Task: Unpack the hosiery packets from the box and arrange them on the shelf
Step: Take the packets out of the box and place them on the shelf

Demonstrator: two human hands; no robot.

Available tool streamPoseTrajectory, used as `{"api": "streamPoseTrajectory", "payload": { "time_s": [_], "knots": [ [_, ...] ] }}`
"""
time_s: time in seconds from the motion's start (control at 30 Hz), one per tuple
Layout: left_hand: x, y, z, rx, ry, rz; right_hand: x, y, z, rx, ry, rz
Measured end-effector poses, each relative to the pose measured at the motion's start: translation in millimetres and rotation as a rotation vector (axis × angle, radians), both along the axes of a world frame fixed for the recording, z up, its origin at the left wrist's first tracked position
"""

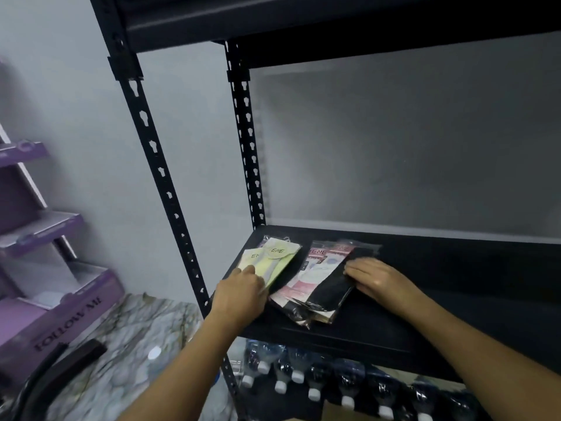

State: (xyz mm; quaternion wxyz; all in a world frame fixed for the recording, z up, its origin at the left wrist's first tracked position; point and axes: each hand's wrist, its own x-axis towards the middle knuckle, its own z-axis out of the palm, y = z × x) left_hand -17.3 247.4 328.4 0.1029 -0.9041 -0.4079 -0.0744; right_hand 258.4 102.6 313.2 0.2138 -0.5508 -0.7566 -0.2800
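Note:
Two piles of hosiery packets lie on the black shelf (pixel 455 287), near its left end. The left pile holds pale yellow-green packets (pixel 273 262) with round labels. My left hand (pixel 243 293) rests on the near end of that pile, fingers curled over its edge. The right pile holds pink-and-white packets (pixel 312 275) with a black packet (pixel 334 287) on top. My right hand (pixel 376 278) lies flat on the black packet's right side, fingers spread. The box is out of view.
Black slotted uprights (pixel 161 171) frame the shelf on the left. Below the shelf stand several bottles with white caps (pixel 312 387). A purple cardboard display stand (pixel 45 268) sits at the left on a marbled floor (pixel 136 344). The shelf's right part is bare.

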Motion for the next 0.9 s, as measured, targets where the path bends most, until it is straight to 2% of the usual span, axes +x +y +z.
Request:
{"api": "streamPoseTrajectory", "payload": {
  "time_s": [0.1, 0.17, 0.3, 0.4, 0.57, 0.73, 0.9],
  "knots": [
    [-2.5, 2.7, -0.2, -0.277, -0.156, 0.050, 2.8, 10.9, -4.6, -0.073, 0.067, -0.044],
    [-4.3, 3.7, -1.9, -0.360, -0.186, 0.043, 2.0, 18.4, -5.5, -0.124, 0.092, -0.042],
    [-8.2, 4.1, -8.3, -0.335, -0.180, 0.020, -3.5, 35.1, -5.3, -0.245, 0.133, -0.050],
    [-9.7, 1.9, -10.3, -0.342, -0.182, 0.028, -3.9, 42.9, -7.8, -0.342, 0.133, -0.135],
    [-10.4, -7.7, -8.2, -0.309, -0.334, 0.042, -13.8, 30.0, -1.0, -0.393, 0.156, -0.230],
    [-14.8, -36.5, -2.8, -0.284, -0.527, -0.037, -29.3, -8.0, 11.1, -0.336, 0.222, -0.311],
    [-19.4, -90.9, -10.9, -0.276, -0.668, -0.229, -51.2, -71.7, 4.7, -0.122, 0.288, -0.314]
  ]
}}
